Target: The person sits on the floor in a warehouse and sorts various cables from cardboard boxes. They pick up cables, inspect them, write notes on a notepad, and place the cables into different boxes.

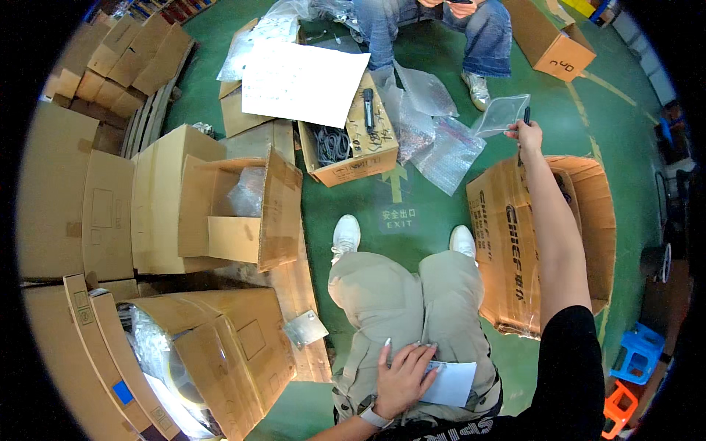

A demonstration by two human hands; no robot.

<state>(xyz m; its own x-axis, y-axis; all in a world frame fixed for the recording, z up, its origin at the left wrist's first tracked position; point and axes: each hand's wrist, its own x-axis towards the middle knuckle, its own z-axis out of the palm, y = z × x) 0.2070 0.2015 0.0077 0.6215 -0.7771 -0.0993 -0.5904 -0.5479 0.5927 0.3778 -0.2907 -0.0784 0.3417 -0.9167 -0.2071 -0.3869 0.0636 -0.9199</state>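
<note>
My left hand (pixel 405 375) rests on a small white paper (pixel 452 384) on my lap, fingertips at its upper left edge. Stretched out to the right, my right hand (pixel 525 135) holds a black pen (pixel 527 116) and a clear plastic zip bag (pixel 501 114). Below that arm stands an opened cardboard box (pixel 504 248) with dark contents partly hidden. Ahead, a large written sheet (pixel 303 82) lies across a carton holding grey cables (pixel 332 144). A black marker (pixel 368 110) lies on that carton's flap.
Bubble-wrap bags (pixel 449 149) lie on the green floor. A seated person's jeans (pixel 488 47) are at the top, near another carton (pixel 562 55). Cartons (pixel 237 342) line the left side, with a metal plate (pixel 306 329) beside them. Blue (pixel 638 350) and orange stools (pixel 621 408) stand at right.
</note>
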